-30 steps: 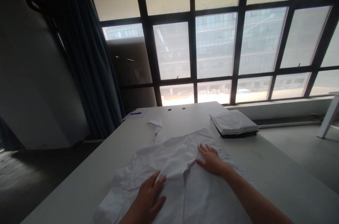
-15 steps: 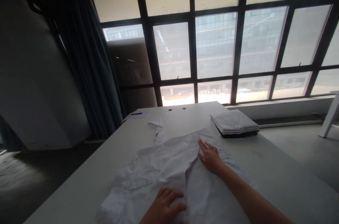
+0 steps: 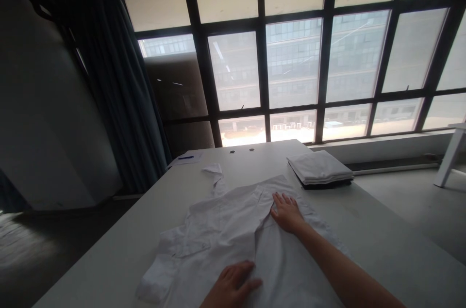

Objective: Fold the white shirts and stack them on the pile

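A white cloth garment (image 3: 225, 225), wrinkled and partly spread, lies on the white table (image 3: 138, 230). My right hand (image 3: 287, 213) rests flat on its upper right part, fingers apart, beside a fold that runs down the middle. Nearer to me, my left hand (image 3: 233, 286) is over the garment close to the lower end of that fold. Its fingers are a little bent and the thumb stands apart from them; nothing shows between them. A narrow white strip of cloth (image 3: 218, 181) reaches out beyond the garment's far edge.
To the right is a stack of folded white cloth (image 3: 320, 167) with a dark layer beneath. Paper and a blue pen (image 3: 186, 157) lie at the far left corner. Two round holes sit near the table's far edge. Beyond are windows (image 3: 294, 65) and a dark blue curtain (image 3: 124, 94).
My left hand has shifted slightly right and down over the garment. The right hand's fingers lie flatter at nearly the same spot. The view has turned a touch.
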`<state>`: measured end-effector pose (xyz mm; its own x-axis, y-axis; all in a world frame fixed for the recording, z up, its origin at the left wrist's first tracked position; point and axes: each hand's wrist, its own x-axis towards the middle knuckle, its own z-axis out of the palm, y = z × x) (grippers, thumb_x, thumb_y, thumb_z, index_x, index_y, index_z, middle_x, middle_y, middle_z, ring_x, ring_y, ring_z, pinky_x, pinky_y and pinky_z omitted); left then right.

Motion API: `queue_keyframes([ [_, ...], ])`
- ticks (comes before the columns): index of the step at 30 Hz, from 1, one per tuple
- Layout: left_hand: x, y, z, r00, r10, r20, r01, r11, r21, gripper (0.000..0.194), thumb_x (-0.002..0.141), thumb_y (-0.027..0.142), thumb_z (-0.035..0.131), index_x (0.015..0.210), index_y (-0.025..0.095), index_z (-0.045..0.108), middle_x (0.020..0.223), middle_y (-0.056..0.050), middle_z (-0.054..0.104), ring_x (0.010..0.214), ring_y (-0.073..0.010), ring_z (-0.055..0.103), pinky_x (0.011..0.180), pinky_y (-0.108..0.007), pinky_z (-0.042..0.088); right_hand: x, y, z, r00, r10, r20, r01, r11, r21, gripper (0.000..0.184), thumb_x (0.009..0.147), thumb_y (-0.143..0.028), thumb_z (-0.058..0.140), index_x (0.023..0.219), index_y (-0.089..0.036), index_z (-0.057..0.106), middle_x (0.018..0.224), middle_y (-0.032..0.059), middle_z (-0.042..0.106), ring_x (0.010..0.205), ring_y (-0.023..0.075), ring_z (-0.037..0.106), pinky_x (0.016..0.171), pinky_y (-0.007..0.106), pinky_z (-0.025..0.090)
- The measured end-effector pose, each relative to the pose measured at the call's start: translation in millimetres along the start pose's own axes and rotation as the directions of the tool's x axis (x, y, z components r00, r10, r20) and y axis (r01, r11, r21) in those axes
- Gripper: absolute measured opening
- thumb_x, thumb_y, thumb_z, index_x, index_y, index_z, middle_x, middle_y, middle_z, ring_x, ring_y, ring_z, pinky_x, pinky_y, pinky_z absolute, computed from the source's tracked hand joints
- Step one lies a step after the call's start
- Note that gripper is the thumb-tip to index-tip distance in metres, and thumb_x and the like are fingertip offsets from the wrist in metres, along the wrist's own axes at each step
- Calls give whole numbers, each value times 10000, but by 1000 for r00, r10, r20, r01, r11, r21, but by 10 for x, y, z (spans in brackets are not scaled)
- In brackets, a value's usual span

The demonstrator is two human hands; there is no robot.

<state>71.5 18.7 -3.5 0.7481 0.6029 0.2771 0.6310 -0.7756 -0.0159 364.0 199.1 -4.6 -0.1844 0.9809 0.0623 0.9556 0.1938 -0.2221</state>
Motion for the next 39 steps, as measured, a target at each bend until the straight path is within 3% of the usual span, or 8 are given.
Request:
queue_keyframes([
  [4, -90, -115, -109, 965, -255, 67, 257, 966, -26, 837, 837, 769, 606, 1537, 350, 419, 1551, -115, 504, 1390, -387, 502, 1112, -541, 458, 134, 45, -21, 1000, 21, -21, -21, 1000, -8, 688, 983, -515, 332, 1598, -206, 321, 1669, 100, 272, 1540, 301, 199, 1213, 520, 85],
  [8, -201, -306, -179, 877, -455, 154, 464, 885, -26, 682, 965, 689, 461, 1560, 367, 375, 1613, -62, 412, 1481, -358, 387, 1194, -622, 342, 230, 57, -63, 997, 37, -74, -39, 999, -18, 669, 976, -506, 384, 1570, -199, 375, 1630, 134, 356, 1512, 301, 268, 1200, 504, 134],
  [11, -302, -516, -194, 852, -498, 163, 503, 864, 12, 661, 981, 678, 437, 1561, 369, 366, 1642, -46, 345, 1503, -346, 344, 1211, -620, 313, 245, 37, -116, 988, 58, -142, -61, 998, -21, 626, 976, -488, 419, 1522, -182, 443, 1566, 166, 446, 1452, 304, 364, 1180, 464, 185],
  [19, -393, -725, -182, 920, -392, -7, 391, 918, 69, 587, 967, 556, 564, 1509, 350, 470, 1572, -46, 483, 1447, -314, 447, 1142, -484, 456, -77, -243, -293, 958, 11, -286, -32, 997, -70, 344, 979, -254, 424, 1236, -161, 634, 1310, 173, 597, 1244, 295, 485, 1077, 434, 270],
  [24, -103, -318, -462, 948, -316, -49, 309, 945, -108, 268, 883, 186, 575, 1105, 273, 698, 1291, -63, 682, 1236, -254, 598, 1059, -408, 505, -697, -690, -136, 967, -95, -235, 85, 995, -52, 349, 859, -297, 608, 1187, -179, 631, 1234, 162, 607, 1153, 317, 496, 994, 430, 321],
  [28, 79, 35, -572, 989, -150, 14, 149, 962, -229, 227, 856, 229, 652, 1075, 273, 689, 1092, -54, 687, 1023, -213, 627, 914, -329, 541, -1082, -862, -47, 952, -247, -182, 274, 951, 143, 243, 860, -342, 611, 1076, -230, 624, 1163, 100, 617, 1115, 290, 498, 996, 407, 315],
  [32, 84, 109, -415, 999, 22, 33, -17, 990, -140, 197, 878, 438, 752, 1034, 322, 715, 969, -15, 684, 882, -177, 611, 785, -272, 513, -1067, -819, -126, 971, -182, -153, 214, 948, 237, 186, 844, -282, 598, 1020, -226, 624, 1106, 77, 621, 1082, 268, 512, 977, 385, 323],
  [39, -48, 34, -66, 991, 118, -66, -120, 993, -21, 204, 946, 392, 695, 784, 271, 671, 853, 19, 667, 755, -131, 547, 747, -266, 427, -961, -792, -134, 970, -154, -189, 205, 934, 291, 223, 834, -229, 568, 1047, -221, 635, 1098, 77, 650, 1077, 258, 537, 985, 377, 327],
])
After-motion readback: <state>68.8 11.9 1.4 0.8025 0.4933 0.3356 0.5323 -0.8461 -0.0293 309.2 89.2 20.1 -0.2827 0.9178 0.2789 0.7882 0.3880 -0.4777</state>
